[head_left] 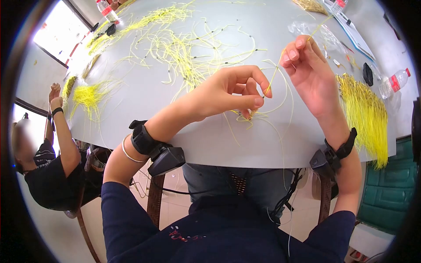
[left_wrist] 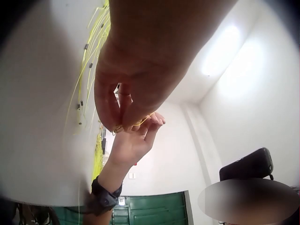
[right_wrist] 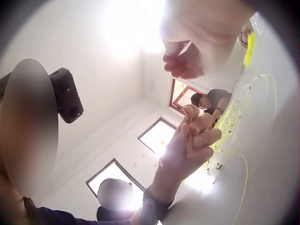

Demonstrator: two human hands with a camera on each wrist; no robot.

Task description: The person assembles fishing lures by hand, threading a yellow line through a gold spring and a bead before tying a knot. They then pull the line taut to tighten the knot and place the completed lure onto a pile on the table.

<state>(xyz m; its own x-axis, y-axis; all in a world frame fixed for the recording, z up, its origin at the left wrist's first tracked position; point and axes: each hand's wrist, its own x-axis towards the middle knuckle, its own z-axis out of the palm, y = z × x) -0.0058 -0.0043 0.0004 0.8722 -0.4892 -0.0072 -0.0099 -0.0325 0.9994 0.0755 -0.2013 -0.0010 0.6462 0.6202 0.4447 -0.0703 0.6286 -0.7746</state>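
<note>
My left hand (head_left: 230, 90) pinches a yellow line (head_left: 272, 79) between thumb and index finger, above the middle of the table. A small metal coil spring (right_wrist: 189, 143) shows against the fingers of that hand in the right wrist view. Up and to the right, my right hand (head_left: 312, 72) pinches the same line between thumb and fingertips. Between the hands the line runs straight and slanted, and its free end sticks out past the right hand. Thin loose loops of line hang below the left hand.
Beyond my hands lies a tangle of yellow lines (head_left: 188, 57) with small dark pieces on them. A thick yellow bundle (head_left: 366, 114) hangs over the right edge, near a water bottle (head_left: 394, 83). Another person (head_left: 55, 171) sits at the left with raised hands.
</note>
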